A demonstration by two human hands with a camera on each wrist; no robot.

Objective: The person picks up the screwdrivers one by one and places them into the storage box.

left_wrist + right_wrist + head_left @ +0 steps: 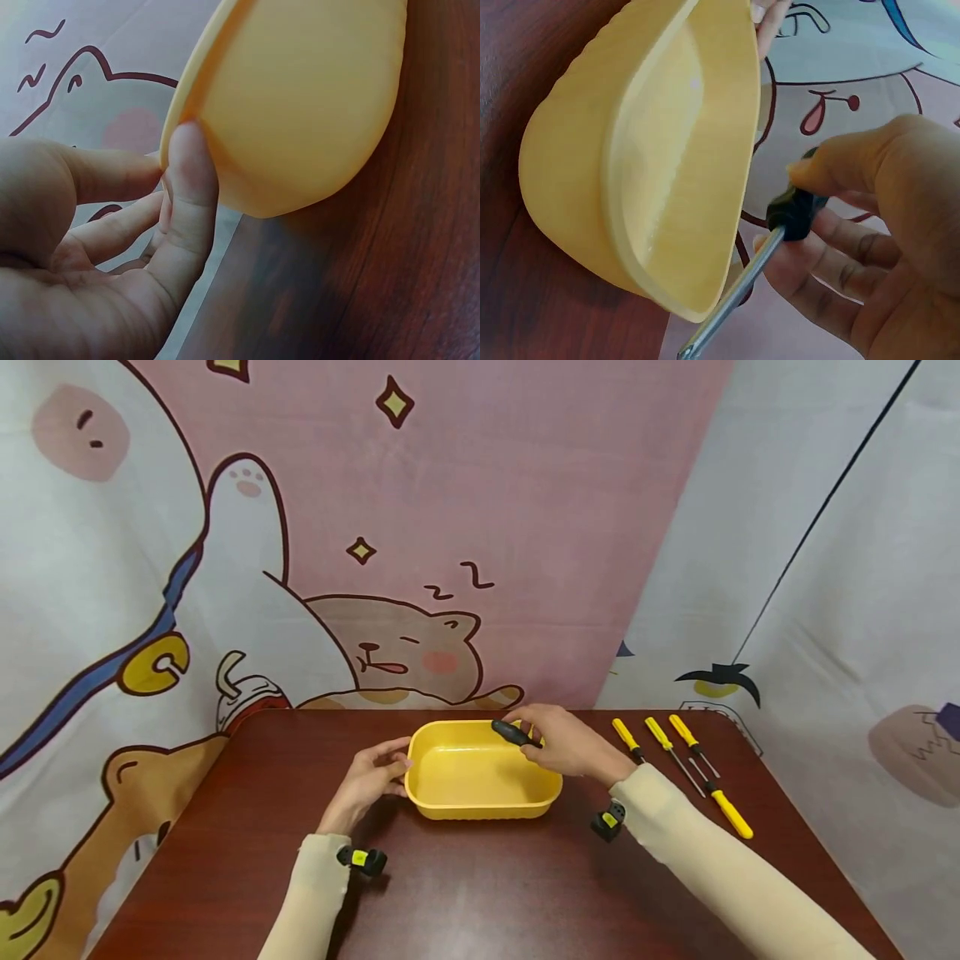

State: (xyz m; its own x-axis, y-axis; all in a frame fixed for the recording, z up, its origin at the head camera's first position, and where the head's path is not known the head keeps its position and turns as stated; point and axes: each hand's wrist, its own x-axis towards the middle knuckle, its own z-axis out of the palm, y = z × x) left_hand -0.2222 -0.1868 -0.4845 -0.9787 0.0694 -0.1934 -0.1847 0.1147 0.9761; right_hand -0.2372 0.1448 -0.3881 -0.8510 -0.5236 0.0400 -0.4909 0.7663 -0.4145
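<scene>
A yellow plastic basin [483, 812] with rounded corners stands on the table. At its left end, my left hand [365, 783] pinches the rim between thumb and fingers; the left wrist view shows this grip closely. My right hand [566, 741] holds a screwdriver [739, 289] by its black handle [512, 732], over the basin's back right rim. In the right wrist view its metal shaft points down past the basin's corner. In the head view the shaft cannot be made out. Nothing shows inside the basin.
Several screwdrivers with yellow and black handles lie on the dark red-brown table [465, 893] to the right, one of them [729, 814] nearer the front. A cloth [525, 527] printed with cartoon animals hangs behind the table and at its sides.
</scene>
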